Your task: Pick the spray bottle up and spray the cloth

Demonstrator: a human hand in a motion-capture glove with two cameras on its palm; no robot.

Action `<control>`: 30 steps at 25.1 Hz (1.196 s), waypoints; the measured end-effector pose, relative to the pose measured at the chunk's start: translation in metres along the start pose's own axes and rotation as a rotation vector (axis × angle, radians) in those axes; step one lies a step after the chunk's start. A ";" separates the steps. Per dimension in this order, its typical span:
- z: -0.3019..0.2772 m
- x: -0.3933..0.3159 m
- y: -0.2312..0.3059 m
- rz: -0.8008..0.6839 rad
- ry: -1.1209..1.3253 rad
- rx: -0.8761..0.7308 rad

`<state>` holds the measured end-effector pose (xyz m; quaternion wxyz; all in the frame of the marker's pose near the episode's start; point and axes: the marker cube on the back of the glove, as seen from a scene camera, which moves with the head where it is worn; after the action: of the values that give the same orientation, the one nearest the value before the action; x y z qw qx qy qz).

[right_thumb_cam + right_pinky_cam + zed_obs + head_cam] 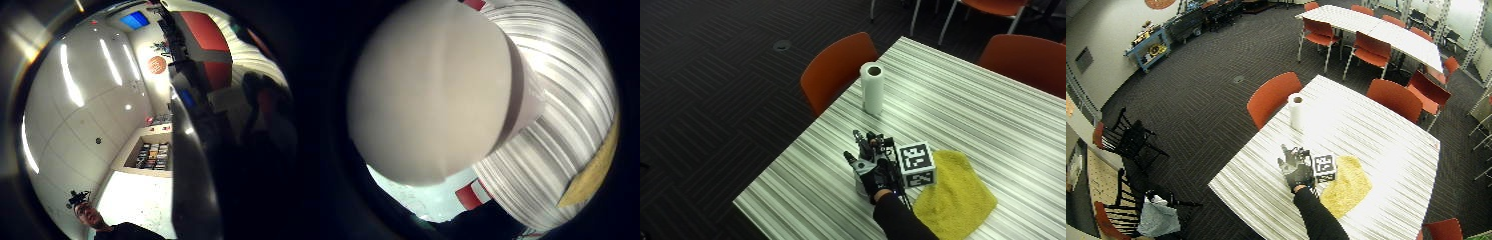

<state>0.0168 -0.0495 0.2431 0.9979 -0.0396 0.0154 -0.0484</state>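
The gloved right hand is held over the near left part of the striped table, fingers straight and spread. A pale rounded object, probably the spray bottle, is seen close against the palm. The yellow cloth lies just right of the hand; a paper towel roll stands farther away.

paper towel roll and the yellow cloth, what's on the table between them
In the outside view, the gloved right hand sits between the paper towel roll and the yellow cloth, close beside the cloth; the rest is bare striped table.
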 end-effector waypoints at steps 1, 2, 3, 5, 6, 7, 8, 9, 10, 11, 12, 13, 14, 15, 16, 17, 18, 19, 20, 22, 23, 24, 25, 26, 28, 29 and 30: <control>0.000 0.001 0.001 0.002 0.003 -0.003; -0.001 0.002 0.001 0.002 0.005 -0.005; -0.001 0.003 0.001 0.000 0.006 -0.006; -0.001 0.006 0.001 -0.010 0.005 -0.013; 0.000 0.006 0.001 -0.014 0.003 -0.018; 0.001 0.007 0.003 -0.014 0.002 -0.025; 0.004 0.007 0.005 -0.012 0.002 -0.034; 0.008 0.006 0.008 -0.009 0.003 -0.047; 0.013 0.006 0.012 -0.009 0.005 -0.064; 0.019 0.004 0.016 -0.013 0.006 -0.085; 0.025 0.001 0.021 -0.021 0.004 -0.110; 0.031 -0.003 0.026 -0.031 0.001 -0.137; 0.037 -0.008 0.031 -0.044 -0.006 -0.164; 0.043 -0.013 0.036 -0.060 -0.014 -0.190; 0.049 -0.018 0.042 -0.076 -0.025 -0.215; 0.054 -0.022 0.048 -0.093 -0.039 -0.239; 0.060 -0.026 0.055 -0.109 -0.055 -0.261; 0.066 -0.029 0.063 -0.123 -0.075 -0.281; 0.070 -0.033 0.072 -0.134 -0.096 -0.299; 0.077 -0.044 0.090 -0.153 -0.139 -0.328; 0.080 -0.053 0.098 -0.165 -0.160 -0.339; 0.082 -0.063 0.105 -0.180 -0.177 -0.348; 0.083 -0.074 0.110 -0.199 -0.190 -0.356; 0.084 -0.086 0.113 -0.222 -0.196 -0.365; 0.085 -0.105 0.118 -0.269 -0.195 -0.387; 0.084 -0.112 0.121 -0.287 -0.189 -0.397; 0.084 -0.117 0.123 -0.299 -0.181 -0.403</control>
<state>-0.0848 0.0903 0.3197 0.9489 -0.2437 -0.0708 -0.1875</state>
